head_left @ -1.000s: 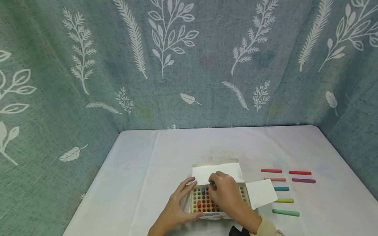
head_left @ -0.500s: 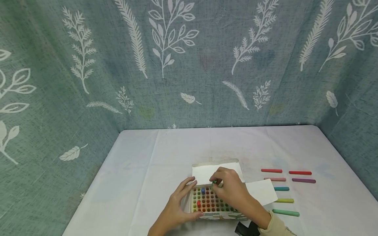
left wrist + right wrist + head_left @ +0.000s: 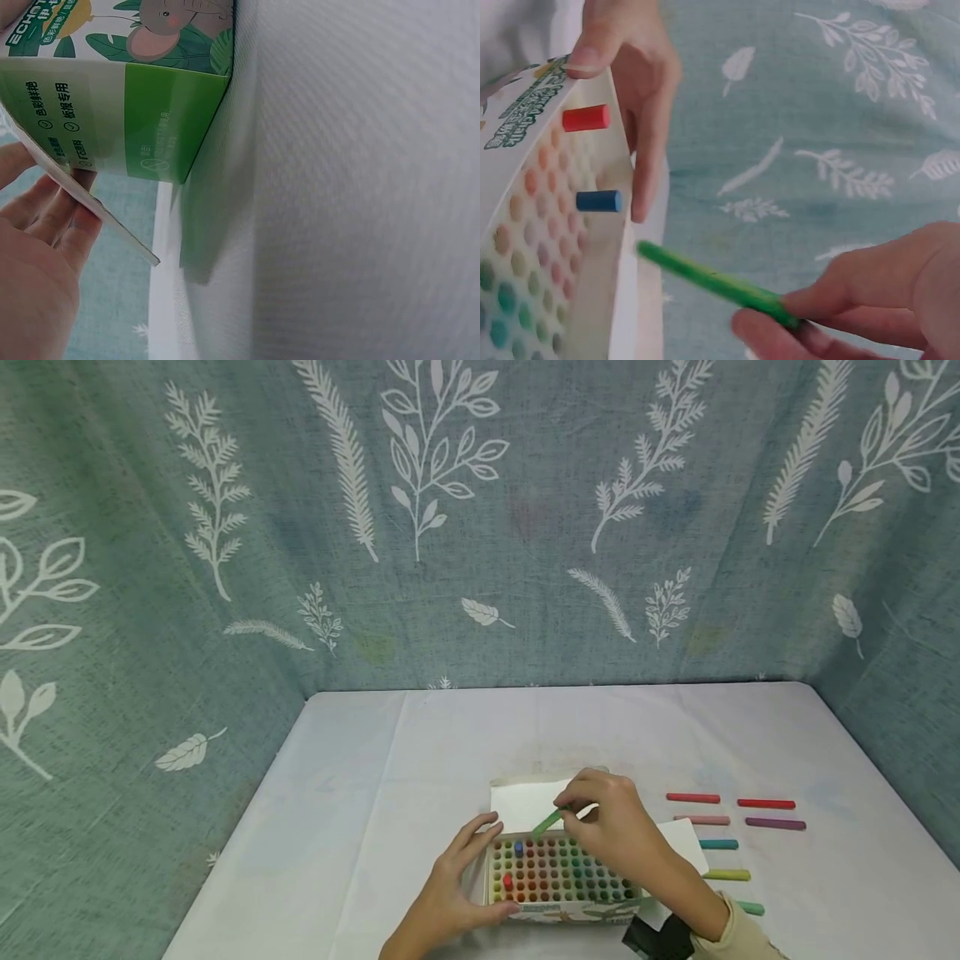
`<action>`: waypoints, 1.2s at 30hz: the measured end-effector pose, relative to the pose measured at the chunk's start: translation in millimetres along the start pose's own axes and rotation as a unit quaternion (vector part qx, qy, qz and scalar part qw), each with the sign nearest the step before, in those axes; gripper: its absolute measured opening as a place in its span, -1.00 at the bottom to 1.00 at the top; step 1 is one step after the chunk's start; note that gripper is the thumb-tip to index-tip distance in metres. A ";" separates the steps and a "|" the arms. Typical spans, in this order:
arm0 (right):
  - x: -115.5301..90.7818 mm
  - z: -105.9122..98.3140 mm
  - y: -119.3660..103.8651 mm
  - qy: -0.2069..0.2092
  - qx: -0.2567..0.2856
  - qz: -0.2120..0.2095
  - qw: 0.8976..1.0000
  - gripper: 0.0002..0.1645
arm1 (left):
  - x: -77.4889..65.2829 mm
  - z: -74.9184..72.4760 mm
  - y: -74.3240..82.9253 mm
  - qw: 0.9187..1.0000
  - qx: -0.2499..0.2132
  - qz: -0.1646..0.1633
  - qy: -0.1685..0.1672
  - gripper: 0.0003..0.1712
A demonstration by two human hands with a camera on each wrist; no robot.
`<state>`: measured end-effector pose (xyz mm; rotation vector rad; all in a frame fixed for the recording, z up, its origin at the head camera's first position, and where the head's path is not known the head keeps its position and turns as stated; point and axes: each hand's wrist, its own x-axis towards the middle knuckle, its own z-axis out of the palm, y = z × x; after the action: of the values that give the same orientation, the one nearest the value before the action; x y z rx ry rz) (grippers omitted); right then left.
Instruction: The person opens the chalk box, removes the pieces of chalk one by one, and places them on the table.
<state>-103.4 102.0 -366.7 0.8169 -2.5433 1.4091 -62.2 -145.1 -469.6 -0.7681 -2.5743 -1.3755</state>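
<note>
My left hand (image 3: 453, 889) holds the left end of an open cardboard chalk box (image 3: 573, 912), thumb at the front and fingers toward the back. The box insert has rows of round holes. A red chalk (image 3: 586, 118) and a blue chalk (image 3: 598, 201) stick up from it. Above the back edge, my right hand (image 3: 618, 827) pinches a green chalk stick (image 3: 705, 279) by one end. That stick slants, its free end down and left near the box's rim. In the left wrist view, left fingers (image 3: 52, 217) lie behind a thin side flap (image 3: 112, 214).
Right of the box lie red chalks (image 3: 692, 798), a pink chalk (image 3: 705, 820), a purple chalk (image 3: 776, 824), a blue-green chalk (image 3: 718, 844), a yellow-green chalk (image 3: 727, 875) and a mint chalk (image 3: 752, 908). A white flap (image 3: 686, 843) spreads beneath my right forearm. A leaf-patterned curtain (image 3: 480, 527) surrounds the table.
My right hand has moved up and right from the holes. The green chalk, mostly hidden in the fingers before, now shows at a slant. The left hand keeps its place.
</note>
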 end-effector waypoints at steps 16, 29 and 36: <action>-9.0 -38.8 14.3 0.064 0.114 0.015 0.991 -0.85 | 0.8 -0.7 1.9 1.000 -0.008 -0.014 -0.006 -0.02; -25.0 -72.1 23.5 0.075 0.162 0.126 0.976 -0.80 | 0.5 0.0 1.0 1.000 -0.013 -0.022 -0.008 -0.02; -41.8 -89.9 35.1 0.096 0.151 0.179 0.967 -0.70 | 4.8 -5.8 19.4 0.999 -0.026 -0.022 -0.006 -0.04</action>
<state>-99.4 206.7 -357.6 0.2323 -2.4430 1.9116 -57.7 -139.1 -450.3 -0.7333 -2.5891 -1.4589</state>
